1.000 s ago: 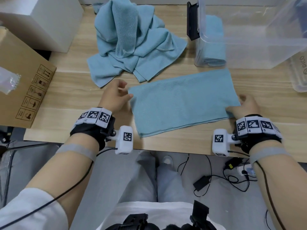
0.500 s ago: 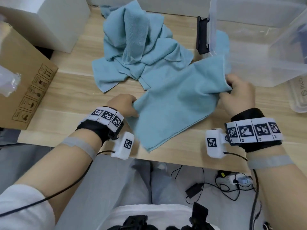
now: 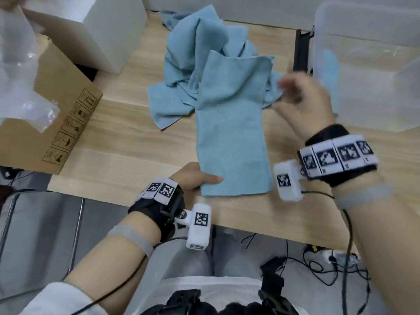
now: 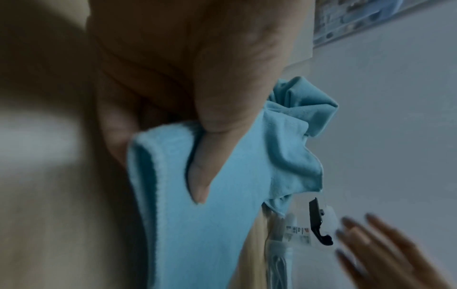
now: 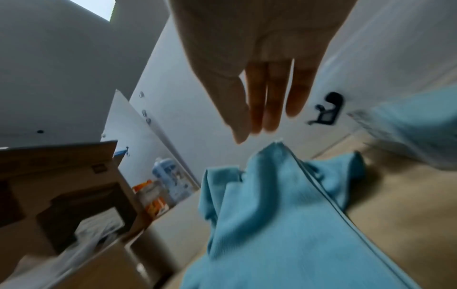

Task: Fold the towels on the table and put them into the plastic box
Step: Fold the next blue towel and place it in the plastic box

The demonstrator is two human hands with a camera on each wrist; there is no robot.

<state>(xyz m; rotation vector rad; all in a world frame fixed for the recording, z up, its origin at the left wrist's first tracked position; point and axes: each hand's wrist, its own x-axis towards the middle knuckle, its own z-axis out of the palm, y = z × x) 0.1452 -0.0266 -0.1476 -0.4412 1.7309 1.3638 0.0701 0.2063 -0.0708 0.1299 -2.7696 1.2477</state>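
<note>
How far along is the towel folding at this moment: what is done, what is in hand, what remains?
Done: one folded towel sits inside the plastic box. In hand: a half-folded towel lies lengthwise on the table; the left hand pinches its near corner, while the right hand hovers open beside its far end, holding nothing. Left: finishing this fold, boxing it, then the crumpled pile behind.

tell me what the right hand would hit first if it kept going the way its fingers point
Probably the far corner of the folded towel, just below the fingertips of the open right hand. Past it lies the crumpled towel pile. Depth is unclear, so the hand might pass above.
</note>
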